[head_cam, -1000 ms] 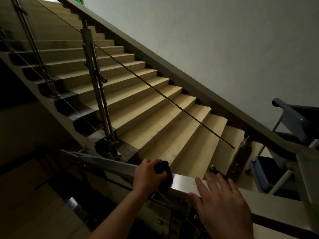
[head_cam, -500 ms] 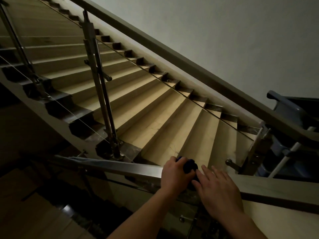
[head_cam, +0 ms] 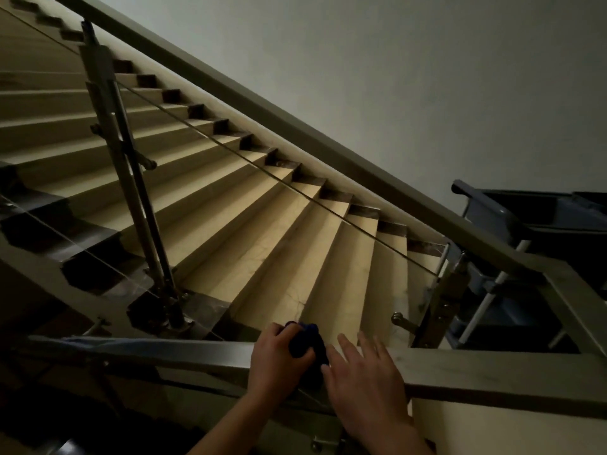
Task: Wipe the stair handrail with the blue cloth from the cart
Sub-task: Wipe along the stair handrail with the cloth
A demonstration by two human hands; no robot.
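So the blue cloth (head_cam: pixel 307 348) is bunched up on top of the flat handrail (head_cam: pixel 476 366), right at the bottom middle of the view. The left hand (head_cam: pixel 279 359) is wrapped around it from the left side: fingers curled over the far edge of the wad, thumb tucked against the near side, so it's gripping the cloth and pressing it down onto the rail. Most of the cloth pokes out to the right of those fingers, and a bit hangs over the near edge of the rail.

The right hand (head_cam: pixel 364 376) is flat, palm down, lying on the rail just to the right of the cloth. Its fingers are loosely spread and pointing away up the stairs, and the thumb tip looks like it's touching the cloth's edge. It isn't holding anything. Both forearms come up from the bottom edge, the left one angled in from the lower left.

Off to the right, behind the sloping section of rail, there's the grey-blue cleaning cart (head_cam: pixel 525 218). It has a dark bin on top, but it's way too dim to tell what's in it. The beige stairs (head_cam: pixel 262 224) climb up to the left behind a glass panel held by a metal post (head_cam: pixel 131 178).
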